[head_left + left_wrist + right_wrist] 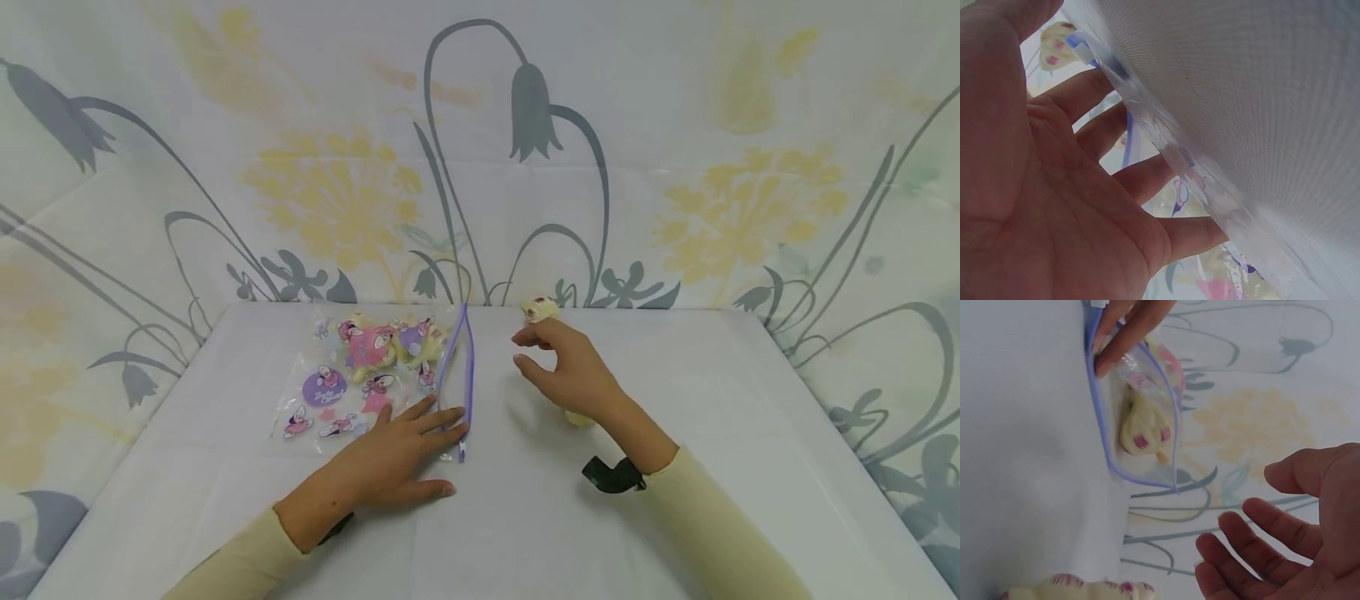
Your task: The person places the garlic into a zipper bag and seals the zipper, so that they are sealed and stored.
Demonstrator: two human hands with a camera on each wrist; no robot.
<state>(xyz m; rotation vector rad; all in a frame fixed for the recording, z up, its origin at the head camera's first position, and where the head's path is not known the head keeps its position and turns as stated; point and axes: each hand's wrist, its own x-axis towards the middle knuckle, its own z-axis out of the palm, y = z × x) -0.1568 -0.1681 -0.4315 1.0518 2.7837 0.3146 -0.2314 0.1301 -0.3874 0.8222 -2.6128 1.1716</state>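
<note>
On the white tabletop (750,400), taking twelve o'clock as straight away from the person, the clear printed zip bag (325,389) lies toward ten o'clock, its purple-edged mouth facing three. The film looks thin, so the parted lips could sag together if the left hand (397,458) lifts; pressing too hard might crease them or drag the bag. That hand's fingers are spread across the lower lip. The right hand (566,371), toward one o'clock, has its fingers loosely bent, thumb apart, pinching nothing; dropping carelessly, it could knock the pale-yellow toy (1079,589) beneath it, mostly hidden in the head view. Another yellow toy (1141,434) sits just inside the mouth and could slip out if the bag tilts. The zip slider (461,450), at the mouth's six o'clock end, might snag.
</note>
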